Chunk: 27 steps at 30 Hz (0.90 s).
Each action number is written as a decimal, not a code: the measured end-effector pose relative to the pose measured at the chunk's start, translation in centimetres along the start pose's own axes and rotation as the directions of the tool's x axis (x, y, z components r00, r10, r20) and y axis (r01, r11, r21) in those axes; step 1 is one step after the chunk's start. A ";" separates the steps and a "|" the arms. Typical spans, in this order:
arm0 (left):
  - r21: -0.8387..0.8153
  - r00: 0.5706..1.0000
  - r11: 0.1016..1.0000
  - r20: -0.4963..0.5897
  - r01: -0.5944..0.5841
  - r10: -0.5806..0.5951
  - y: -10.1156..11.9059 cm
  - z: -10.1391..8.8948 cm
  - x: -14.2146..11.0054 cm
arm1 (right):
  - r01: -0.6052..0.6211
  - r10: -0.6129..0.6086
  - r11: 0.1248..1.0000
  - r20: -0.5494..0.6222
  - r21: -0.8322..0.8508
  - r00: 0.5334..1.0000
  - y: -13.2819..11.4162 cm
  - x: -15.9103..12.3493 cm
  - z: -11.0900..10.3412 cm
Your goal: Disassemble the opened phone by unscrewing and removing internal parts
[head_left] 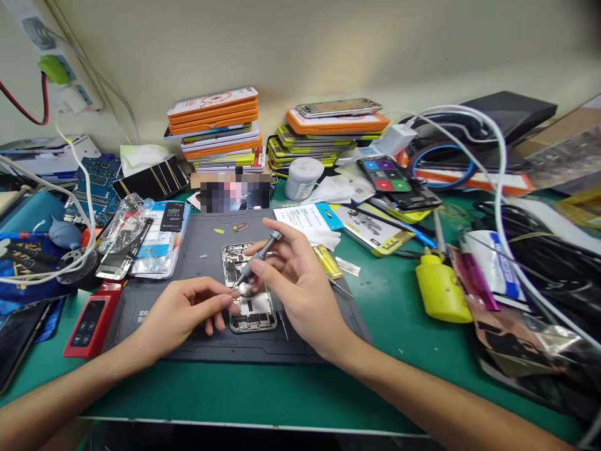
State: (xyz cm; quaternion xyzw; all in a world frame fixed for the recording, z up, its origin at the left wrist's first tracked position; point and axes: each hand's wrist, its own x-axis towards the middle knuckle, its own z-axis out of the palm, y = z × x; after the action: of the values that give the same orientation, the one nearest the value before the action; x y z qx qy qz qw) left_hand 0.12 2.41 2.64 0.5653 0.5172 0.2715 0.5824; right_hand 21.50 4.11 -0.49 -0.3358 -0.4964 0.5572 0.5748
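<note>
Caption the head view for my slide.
Right hand holds a grey screwdriver over an opened phone, left hand at the tool's tip.

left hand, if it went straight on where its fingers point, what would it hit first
Most likely the screwdriver, whose tip sits right by the left hand; I can't tell if they touch. Depth over the open phone is unclear too.

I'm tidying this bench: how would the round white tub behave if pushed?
The white tub would probably slide rather than tip, being squat and wide. If knocked over, its round side might let it roll.
</note>
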 end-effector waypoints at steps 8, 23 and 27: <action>-0.104 0.995 0.990 -0.050 -0.094 0.090 -1.3 0.1 -0.3 | 0.093 -0.094 0.995 0.017 0.021 0.995 0.3 -1.2 0.5; -0.332 0.996 0.939 -0.058 -0.083 0.068 -1.6 -0.7 -0.1 | 0.000 0.000 1.000 -0.077 -0.002 0.997 -1.6 -1.9 1.3; -0.369 0.996 0.926 -0.035 -0.084 0.077 -1.8 -0.8 -0.1 | -0.013 0.014 1.000 -0.075 0.021 0.997 -1.8 -1.8 1.4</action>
State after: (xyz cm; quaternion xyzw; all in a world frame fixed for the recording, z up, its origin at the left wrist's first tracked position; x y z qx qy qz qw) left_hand -1.14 2.20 1.12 0.4634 0.4391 0.3935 0.6615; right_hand 20.94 1.89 1.26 -0.3539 -0.4665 0.5531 0.5927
